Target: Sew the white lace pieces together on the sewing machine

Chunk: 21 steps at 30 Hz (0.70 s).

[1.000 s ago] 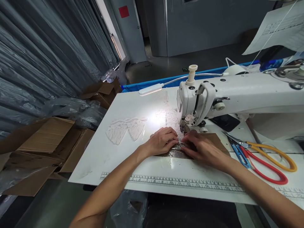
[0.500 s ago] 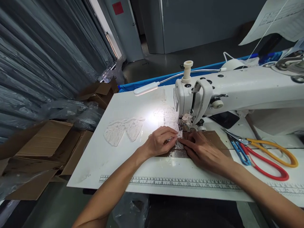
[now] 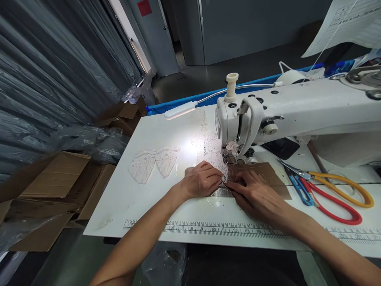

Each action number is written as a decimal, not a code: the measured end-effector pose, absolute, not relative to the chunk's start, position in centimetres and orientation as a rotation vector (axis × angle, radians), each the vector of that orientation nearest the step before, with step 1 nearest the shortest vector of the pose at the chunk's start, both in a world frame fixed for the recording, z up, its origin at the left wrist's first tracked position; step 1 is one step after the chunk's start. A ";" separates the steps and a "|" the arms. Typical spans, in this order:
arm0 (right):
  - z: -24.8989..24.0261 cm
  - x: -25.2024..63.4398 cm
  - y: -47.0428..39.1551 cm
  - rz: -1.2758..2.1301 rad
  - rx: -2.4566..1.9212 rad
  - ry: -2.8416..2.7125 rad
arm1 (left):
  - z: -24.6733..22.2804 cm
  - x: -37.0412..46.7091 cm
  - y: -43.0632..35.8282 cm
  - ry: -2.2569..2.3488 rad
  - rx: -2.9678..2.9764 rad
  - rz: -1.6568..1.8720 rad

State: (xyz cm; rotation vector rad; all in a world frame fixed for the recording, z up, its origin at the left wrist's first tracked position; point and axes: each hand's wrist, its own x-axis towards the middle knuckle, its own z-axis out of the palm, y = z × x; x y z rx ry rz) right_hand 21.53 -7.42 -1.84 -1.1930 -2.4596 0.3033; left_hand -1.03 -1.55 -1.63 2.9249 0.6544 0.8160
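Note:
White lace lies under and in front of the needle area of a white sewing machine. My left hand presses on the lace from the left, its fingers bent together at the edge. From the right, my right hand pinches the same lace edge, thumb and index finger close to the left fingertips. Beneath both hands is a brown sheet on the machine bed. Two lace cup-shaped pieces rest flat on the table to the left.
Scissors with orange handles, red-handled scissors and a blue tool lie at the right. A lamp shines over the white table. A printed ruler runs along its front edge; cardboard boxes stand left.
Both hands have shifted slightly toward the front, and more lace shows between them and the needle area. The view has moved a little.

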 end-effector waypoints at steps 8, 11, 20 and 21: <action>-1.7 23.4 -2.7 0.286 -1.319 -2.484 | -1.5 -1.0 -1.7 0.658 2.942 0.845; -2.6 23.3 -2.8 0.157 -1.312 -2.501 | -1.6 -1.1 -1.8 0.641 3.015 0.870; -2.7 23.1 -3.2 0.168 -1.238 -2.476 | -1.7 -1.3 -2.1 0.581 3.076 0.747; -2.7 23.1 -3.2 0.176 -1.237 -2.476 | -1.6 -1.3 -2.1 0.598 3.043 0.757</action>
